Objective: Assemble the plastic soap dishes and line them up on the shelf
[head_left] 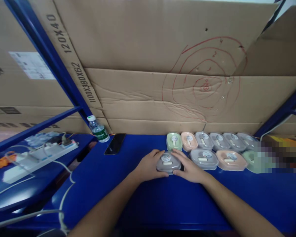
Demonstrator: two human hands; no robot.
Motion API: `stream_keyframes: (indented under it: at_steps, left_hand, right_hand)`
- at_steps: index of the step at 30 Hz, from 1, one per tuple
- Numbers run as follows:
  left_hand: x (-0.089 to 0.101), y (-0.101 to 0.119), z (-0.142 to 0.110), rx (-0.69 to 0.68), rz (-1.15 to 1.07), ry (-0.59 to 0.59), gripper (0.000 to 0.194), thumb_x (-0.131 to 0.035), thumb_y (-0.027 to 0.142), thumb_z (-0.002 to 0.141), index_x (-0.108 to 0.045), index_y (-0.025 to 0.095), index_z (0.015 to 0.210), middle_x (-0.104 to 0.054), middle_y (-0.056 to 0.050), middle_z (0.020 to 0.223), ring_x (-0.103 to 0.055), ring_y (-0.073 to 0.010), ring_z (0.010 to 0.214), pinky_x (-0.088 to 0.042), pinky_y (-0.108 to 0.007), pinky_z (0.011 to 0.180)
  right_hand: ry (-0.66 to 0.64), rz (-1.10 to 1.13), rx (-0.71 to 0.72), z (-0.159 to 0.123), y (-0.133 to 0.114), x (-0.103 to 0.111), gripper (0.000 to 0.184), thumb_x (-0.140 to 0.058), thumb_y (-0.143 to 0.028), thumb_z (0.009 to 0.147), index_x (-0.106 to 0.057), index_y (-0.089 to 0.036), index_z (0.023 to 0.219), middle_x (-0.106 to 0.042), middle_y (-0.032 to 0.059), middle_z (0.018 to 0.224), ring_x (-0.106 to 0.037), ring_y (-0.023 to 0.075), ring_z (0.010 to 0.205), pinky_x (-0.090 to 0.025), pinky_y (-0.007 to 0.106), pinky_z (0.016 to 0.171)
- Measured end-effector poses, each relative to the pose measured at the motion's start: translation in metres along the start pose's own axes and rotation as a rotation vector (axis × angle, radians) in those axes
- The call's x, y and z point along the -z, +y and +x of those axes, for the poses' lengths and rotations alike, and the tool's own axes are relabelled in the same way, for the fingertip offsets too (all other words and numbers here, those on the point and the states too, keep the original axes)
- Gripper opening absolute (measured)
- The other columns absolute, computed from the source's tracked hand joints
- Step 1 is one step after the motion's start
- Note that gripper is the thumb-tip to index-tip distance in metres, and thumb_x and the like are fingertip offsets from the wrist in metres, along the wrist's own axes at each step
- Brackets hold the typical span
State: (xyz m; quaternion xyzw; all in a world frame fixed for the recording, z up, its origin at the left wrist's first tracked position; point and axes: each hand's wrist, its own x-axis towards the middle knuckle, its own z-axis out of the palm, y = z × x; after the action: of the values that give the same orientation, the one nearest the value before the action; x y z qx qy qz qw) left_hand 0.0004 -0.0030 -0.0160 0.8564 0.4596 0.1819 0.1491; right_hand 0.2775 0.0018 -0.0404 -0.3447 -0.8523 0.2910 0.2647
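A grey lidded lunch box (167, 164) with a round sticker and a pale tab on top sits on the blue table. My left hand (150, 166) is wrapped round its left side, thumb at the near edge. Round the right side curls my right hand (190, 168), its thumb also at the front. Just right of that hand lies another grey lunch box (203, 159), followed by a pink one (231, 160) and a green one (253, 161). Behind them runs a row with a green box (174, 141), a pink box (189, 141) and several grey boxes (204, 141).
A water bottle (98, 129) and a black phone (115, 144) are at the table's back left. Further left, a white power strip (40, 161) trails cables (70, 179). Cardboard (138, 98) with red rings drawn on it stands behind, between blue metal posts (51, 56).
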Motion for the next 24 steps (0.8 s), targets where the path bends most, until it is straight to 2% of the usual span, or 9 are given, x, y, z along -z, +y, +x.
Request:
stream_keyframes:
  at_steps: [6,15,24]
  left_hand:
    - [0.0008,0.0049,0.0006,0.028,0.06,-0.013,0.106,-0.08,0.074,0.068,-0.045,0.022,0.153,-0.052,-0.015,0.149,-0.06,-0.036,0.129,-0.05,-0.048,0.111]
    - [0.0,0.0006,0.0025,-0.013,0.104,-0.009,0.104,-0.08,0.075,0.067,-0.047,0.023,0.151,-0.056,-0.014,0.144,-0.063,-0.0345,0.123,-0.053,-0.048,0.106]
    - [0.001,-0.0007,0.0041,0.002,0.106,-0.037,0.105,-0.082,0.07,0.069,-0.043,0.023,0.154,-0.052,-0.016,0.15,-0.059,-0.0353,0.132,-0.049,-0.047,0.112]
  right_hand:
    - [-0.013,0.005,0.012,0.0005,-0.0003,0.0034,0.082,-0.072,-0.051,0.092,-0.036,-0.028,0.162,-0.023,0.0145,0.173,-0.03,0.0361,0.157,-0.028,0.059,0.127]
    - [-0.026,0.039,0.006,0.0031,-0.0049,0.0039,0.082,-0.073,-0.049,0.092,-0.037,-0.026,0.161,-0.023,0.0161,0.173,-0.028,0.0359,0.158,-0.026,0.059,0.127]
    - [-0.012,0.029,-0.007,0.0035,-0.0033,0.0018,0.081,-0.073,-0.048,0.092,-0.037,-0.029,0.162,-0.022,0.0144,0.173,-0.028,0.0349,0.158,-0.027,0.057,0.127]
